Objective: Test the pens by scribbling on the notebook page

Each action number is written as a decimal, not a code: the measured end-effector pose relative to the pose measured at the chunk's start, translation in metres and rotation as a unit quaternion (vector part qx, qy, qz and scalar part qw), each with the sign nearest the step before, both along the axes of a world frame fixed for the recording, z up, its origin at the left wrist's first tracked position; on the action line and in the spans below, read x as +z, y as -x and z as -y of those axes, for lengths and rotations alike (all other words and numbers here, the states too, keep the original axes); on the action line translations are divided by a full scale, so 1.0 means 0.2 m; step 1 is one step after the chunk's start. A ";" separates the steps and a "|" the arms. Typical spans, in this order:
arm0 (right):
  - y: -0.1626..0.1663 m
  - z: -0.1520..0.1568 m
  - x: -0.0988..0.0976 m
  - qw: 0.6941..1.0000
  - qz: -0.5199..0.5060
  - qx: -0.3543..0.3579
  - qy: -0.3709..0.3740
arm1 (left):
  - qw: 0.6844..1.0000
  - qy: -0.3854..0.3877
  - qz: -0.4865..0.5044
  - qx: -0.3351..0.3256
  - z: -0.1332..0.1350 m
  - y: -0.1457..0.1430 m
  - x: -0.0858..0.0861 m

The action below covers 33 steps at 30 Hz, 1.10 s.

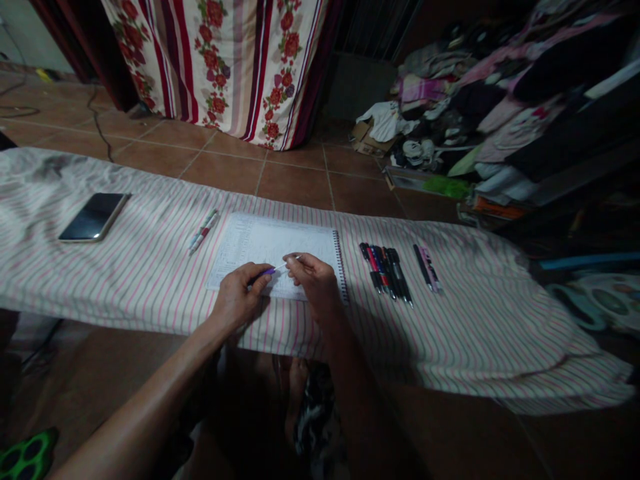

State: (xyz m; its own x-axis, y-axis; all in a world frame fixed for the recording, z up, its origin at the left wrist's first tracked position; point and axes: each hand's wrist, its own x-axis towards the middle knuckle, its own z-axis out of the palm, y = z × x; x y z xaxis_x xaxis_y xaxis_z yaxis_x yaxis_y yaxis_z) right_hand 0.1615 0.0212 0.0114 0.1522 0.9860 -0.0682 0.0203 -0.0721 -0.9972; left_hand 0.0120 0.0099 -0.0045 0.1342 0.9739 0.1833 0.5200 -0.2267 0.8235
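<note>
Above the near edge of a spiral notebook (pixel 310 237), both hands are brought close together. My left hand (pixel 243 288) is closed around a purple pen barrel (pixel 269 272), mostly hidden by the fingers. A thin white pen refill (pixel 281 265) runs from the barrel towards my right hand (pixel 315 280), whose thumb and fingers pinch its other end. Whether the refill is still inside the barrel I cannot tell. Writing covers parts of the notebook's open page. To the right of the notebook lies a row of several pens (pixel 387 270).
The striped cloth (pixel 475 333) covers a long low surface. A phone (pixel 94 217) lies at the left, with two pens (pixel 203 231) nearer the notebook. Two more pens (pixel 427 268) rest at the right. Beyond are a floral curtain (pixel 220 60) and piled clothes (pixel 450 100).
</note>
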 end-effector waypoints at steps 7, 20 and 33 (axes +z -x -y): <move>0.00 0.00 -0.01 1.000 0.006 -0.006 -0.009 | 1.000 -0.001 0.008 0.001 0.00 0.00 0.00; 0.01 -0.01 -0.01 1.000 0.003 -0.031 0.003 | 1.000 -0.001 0.002 -0.001 -0.01 0.01 -0.01; 0.02 -0.01 -0.01 0.999 -0.015 -0.029 0.004 | 1.000 0.002 -0.007 0.006 -0.01 0.01 -0.01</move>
State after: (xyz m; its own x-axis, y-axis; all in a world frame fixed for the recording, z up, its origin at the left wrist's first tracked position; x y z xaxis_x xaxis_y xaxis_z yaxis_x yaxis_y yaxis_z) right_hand 0.1571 0.0222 0.0087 0.2068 0.9750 -0.0815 -0.0133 -0.0805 -0.9967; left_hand 0.0105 0.0116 -0.0058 0.1253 0.9760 0.1783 0.5342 -0.2179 0.8168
